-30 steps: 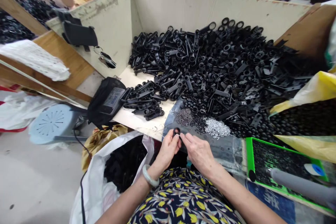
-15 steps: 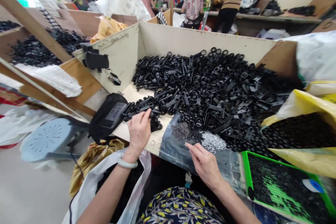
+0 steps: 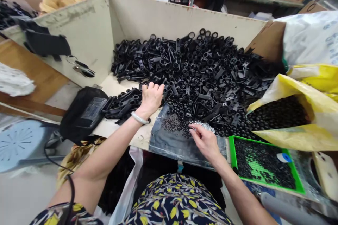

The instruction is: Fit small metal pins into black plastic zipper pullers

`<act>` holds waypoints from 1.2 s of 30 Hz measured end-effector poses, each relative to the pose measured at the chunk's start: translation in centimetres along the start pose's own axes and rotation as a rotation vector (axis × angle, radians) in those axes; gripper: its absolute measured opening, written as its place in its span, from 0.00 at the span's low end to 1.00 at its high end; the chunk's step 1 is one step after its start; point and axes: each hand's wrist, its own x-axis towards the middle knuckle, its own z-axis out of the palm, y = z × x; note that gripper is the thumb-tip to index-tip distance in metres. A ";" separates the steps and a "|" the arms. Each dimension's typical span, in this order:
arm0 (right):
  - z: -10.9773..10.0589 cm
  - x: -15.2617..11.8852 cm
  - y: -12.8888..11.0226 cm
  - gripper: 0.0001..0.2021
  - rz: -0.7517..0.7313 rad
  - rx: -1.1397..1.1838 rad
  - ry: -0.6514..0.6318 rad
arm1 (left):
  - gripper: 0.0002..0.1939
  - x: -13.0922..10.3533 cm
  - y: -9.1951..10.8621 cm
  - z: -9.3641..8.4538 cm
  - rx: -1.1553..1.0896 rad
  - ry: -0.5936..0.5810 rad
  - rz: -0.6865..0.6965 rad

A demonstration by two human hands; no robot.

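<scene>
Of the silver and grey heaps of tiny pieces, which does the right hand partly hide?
The silver heap: in this view, the right hand overlaps its lower edge. The grey heap, further left, is unobstructed.

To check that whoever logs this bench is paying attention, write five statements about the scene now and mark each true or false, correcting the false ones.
1. The left hand is at the heap of black parts. True.
2. The right hand is on the far side of the heap from the silver pins. False: it is right by the pins.
3. The pale bangle is on the right arm. False: it is on the left arm.
4. The yellow-and-white bag is open, with black pieces showing inside. True.
5. The phone lies inside the green tray. False: it lies outside the tray, to its right in the picture.
</scene>
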 end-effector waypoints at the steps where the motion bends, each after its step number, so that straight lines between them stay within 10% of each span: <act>1: 0.1 0.1 0.1 0.15 -0.023 0.005 -0.021 | 0.21 0.2 -0.3 0.1 -0.012 -0.006 0.015; 5: 1.1 0.1 0.0 0.13 -0.118 -0.045 -0.121 | 0.23 -1.2 -1.2 -1.2 -0.208 0.077 -0.001; 9: 2.1 0.6 -0.7 0.13 -0.143 -0.163 -0.180 | 0.26 -5.8 0.6 -3.7 -0.900 0.123 -0.243; 14: 2.7 1.6 -1.5 0.13 -0.130 -0.355 -0.196 | 0.23 -13.4 5.1 -2.6 -1.760 -0.373 -0.747; 17: 3.2 2.0 -2.0 0.13 -0.124 -0.420 -0.179 | 0.19 -16.1 7.3 -0.6 -1.549 -0.377 -0.775; 21: 3.9 2.2 -2.6 0.10 -0.122 -0.438 -0.156 | 0.16 -16.6 8.8 0.4 -0.841 -0.197 -0.413; 25: 3.2 1.9 -2.6 0.08 -0.109 -0.342 -0.138 | 0.13 -15.9 9.7 0.4 -0.334 -0.271 -0.228; 36: 1.8 -2.7 -1.1 0.05 -0.193 -0.306 -0.218 | 0.14 -14.6 11.1 2.1 -0.094 -0.286 -0.175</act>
